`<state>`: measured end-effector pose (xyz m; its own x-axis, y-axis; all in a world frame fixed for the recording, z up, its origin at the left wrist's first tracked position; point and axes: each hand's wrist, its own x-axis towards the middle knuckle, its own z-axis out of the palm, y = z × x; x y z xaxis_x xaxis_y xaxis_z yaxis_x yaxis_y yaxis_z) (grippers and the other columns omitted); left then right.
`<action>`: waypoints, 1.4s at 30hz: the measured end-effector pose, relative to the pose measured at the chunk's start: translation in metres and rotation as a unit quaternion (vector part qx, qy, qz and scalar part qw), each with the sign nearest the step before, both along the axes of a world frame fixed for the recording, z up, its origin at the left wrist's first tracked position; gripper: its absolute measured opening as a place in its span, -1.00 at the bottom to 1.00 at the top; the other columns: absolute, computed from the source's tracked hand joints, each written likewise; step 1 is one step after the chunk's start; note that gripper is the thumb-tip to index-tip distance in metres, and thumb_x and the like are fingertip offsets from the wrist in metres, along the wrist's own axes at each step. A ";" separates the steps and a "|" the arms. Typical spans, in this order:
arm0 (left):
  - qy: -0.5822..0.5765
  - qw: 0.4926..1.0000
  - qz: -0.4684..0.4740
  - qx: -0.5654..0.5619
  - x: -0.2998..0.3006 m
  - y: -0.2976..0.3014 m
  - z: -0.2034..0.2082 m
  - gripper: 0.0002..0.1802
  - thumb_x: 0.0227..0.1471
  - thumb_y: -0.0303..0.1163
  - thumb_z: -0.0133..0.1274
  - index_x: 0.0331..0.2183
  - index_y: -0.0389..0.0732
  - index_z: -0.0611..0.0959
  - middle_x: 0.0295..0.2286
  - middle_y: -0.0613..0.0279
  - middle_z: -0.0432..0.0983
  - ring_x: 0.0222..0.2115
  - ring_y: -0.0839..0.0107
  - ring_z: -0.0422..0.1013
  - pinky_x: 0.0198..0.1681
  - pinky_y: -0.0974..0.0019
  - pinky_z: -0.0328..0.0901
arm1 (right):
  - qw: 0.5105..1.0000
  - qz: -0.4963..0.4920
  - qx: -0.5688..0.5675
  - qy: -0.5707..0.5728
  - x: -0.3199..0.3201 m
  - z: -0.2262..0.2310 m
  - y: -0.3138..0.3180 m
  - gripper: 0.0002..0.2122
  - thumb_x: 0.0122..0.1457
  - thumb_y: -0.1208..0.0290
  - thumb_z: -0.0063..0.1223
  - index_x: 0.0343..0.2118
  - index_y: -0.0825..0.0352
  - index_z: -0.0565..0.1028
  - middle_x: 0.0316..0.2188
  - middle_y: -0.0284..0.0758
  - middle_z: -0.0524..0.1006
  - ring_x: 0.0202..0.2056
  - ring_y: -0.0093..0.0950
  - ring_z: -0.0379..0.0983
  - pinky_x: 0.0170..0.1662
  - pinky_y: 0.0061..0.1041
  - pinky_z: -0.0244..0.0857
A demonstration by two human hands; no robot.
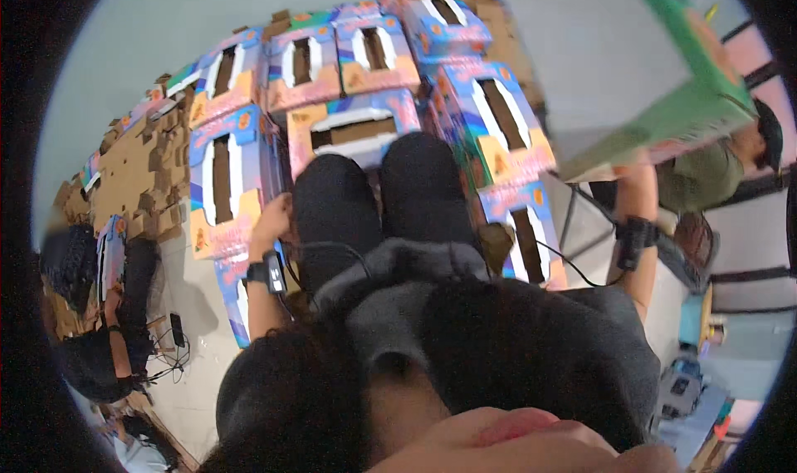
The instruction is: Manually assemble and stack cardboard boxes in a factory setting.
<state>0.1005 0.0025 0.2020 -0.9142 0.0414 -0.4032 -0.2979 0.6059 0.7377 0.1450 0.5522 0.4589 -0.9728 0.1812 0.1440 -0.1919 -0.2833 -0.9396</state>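
Observation:
My right hand point(634, 181) is raised at the right and holds up a large box point(631, 74) with a grey underside and green sides; the box hides most of the fingers. A black band point(634, 239) with a cable sits on that wrist. My left hand point(271, 217) is low beside my left knee point(332, 207), fingers curled at the edge of a colourful windowed box point(220, 186) standing on end. Whether it grips that box is unclear. A black wrist device point(270, 272) is on the left arm.
Several colourful windowed boxes point(374, 53) are packed in front of my knees. Flattened brown cardboard point(141, 174) lies at the left. A seated person point(112, 323) is at the far left, another in an olive shirt point(706, 174) at the right, beside a metal frame point(581, 215).

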 end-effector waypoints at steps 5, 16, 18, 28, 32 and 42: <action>-0.015 0.981 -0.145 -0.131 0.015 -0.025 -0.016 -0.50 -0.05 -0.37 -0.04 -0.04 -0.38 0.38 -0.28 0.03 0.49 -0.34 0.26 0.42 -0.33 0.24 0.32 | 0.988 -0.151 0.035 0.025 0.129 0.005 0.076 -0.60 0.13 0.33 -0.01 -0.03 0.45 0.30 -0.18 -0.16 0.45 -0.21 -0.47 0.42 -0.20 -0.53 0.33; 0.018 0.999 -0.022 -0.044 0.026 -0.034 -0.038 -0.49 -0.03 -0.28 -0.01 -0.06 -0.36 0.42 -0.25 0.09 0.49 -0.31 0.32 0.41 -0.32 0.31 0.30 | 0.872 -0.433 0.192 -0.122 0.232 -0.100 0.184 -0.57 0.14 0.36 -0.02 0.03 0.45 0.23 -0.17 -0.14 0.43 -0.20 -0.43 0.41 -0.16 -0.50 0.32; 0.017 0.999 -0.021 -0.033 0.021 -0.038 -0.048 -0.50 -0.03 -0.28 -0.01 -0.06 -0.35 0.43 -0.25 0.10 0.48 -0.30 0.32 0.40 -0.31 0.31 0.29 | 0.785 -0.505 0.316 -0.171 0.246 -0.134 0.193 -0.30 -0.07 0.30 0.27 0.09 0.44 0.14 -0.11 -0.10 0.38 -0.15 -0.36 0.38 -0.07 -0.45 0.27; 0.011 1.000 0.020 0.002 0.020 -0.055 -0.068 -0.51 -0.02 -0.28 -0.03 -0.06 -0.34 0.43 -0.23 0.11 0.48 -0.28 0.33 0.39 -0.28 0.32 0.28 | 0.651 -0.296 0.669 -0.205 0.229 -0.119 0.118 -0.16 -0.34 0.42 0.34 0.12 0.31 0.16 -0.03 -0.13 0.35 -0.01 -0.25 0.31 0.04 -0.37 0.19; 0.008 0.999 0.028 0.018 0.017 -0.057 -0.078 -0.52 -0.01 -0.28 -0.04 -0.06 -0.34 0.44 -0.23 0.12 0.48 -0.27 0.33 0.39 -0.27 0.32 0.28 | 0.624 -0.203 0.694 -0.298 0.221 -0.131 0.119 -0.11 -0.40 0.34 0.36 0.13 0.15 0.15 -0.06 -0.13 0.37 -0.02 -0.16 0.31 0.00 -0.30 0.24; 0.010 0.997 0.055 0.045 0.021 -0.066 -0.088 -0.54 0.00 -0.28 -0.06 -0.07 -0.33 0.45 -0.22 0.13 0.47 -0.24 0.34 0.38 -0.24 0.33 0.27 | 0.708 -0.096 0.647 -0.265 0.197 -0.180 0.132 -0.06 -0.44 0.35 0.35 0.15 0.09 0.11 -0.05 -0.08 0.35 -0.05 -0.12 0.32 -0.04 -0.27 0.27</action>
